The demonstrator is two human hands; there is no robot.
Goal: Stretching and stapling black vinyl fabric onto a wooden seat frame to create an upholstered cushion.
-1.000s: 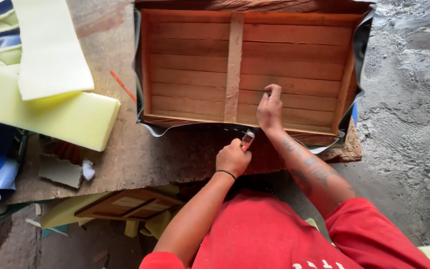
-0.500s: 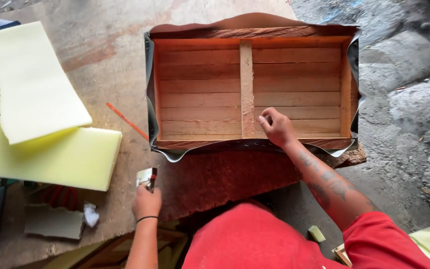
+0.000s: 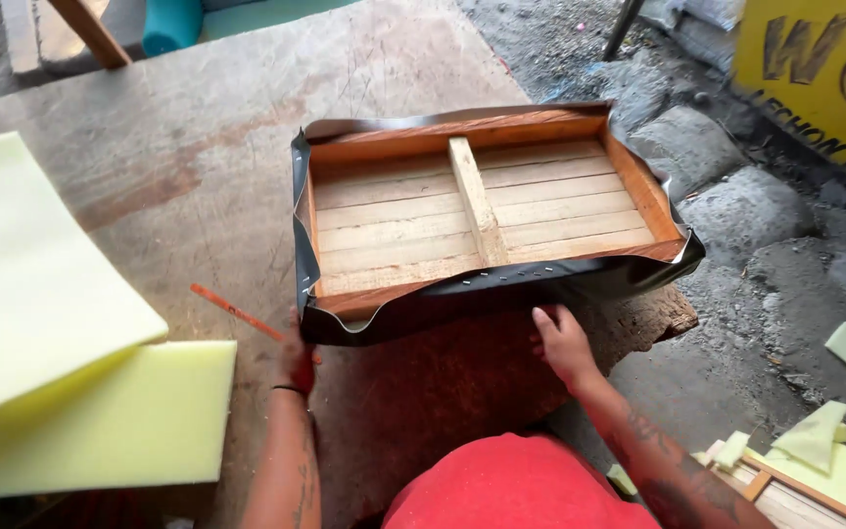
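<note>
Here my left hand (image 3: 296, 358) and right hand (image 3: 562, 343) rest, fingers loose and grasping nothing, against the wooden frame (image 3: 482, 211). It looks stiff, fairly heavy; I would grip its side rails, because the black covering (image 3: 462, 299) seems slippery.

At the upper right corner of your view you have one sign (image 3: 820, 73): a flat yellow board with large dark brown lettering, cut off by the frame edge and standing beyond the rough grey ground. Just left of it, at the top edge, pale sacks (image 3: 702, 12) lie partly in view. You have no labels or screens in sight.
</note>
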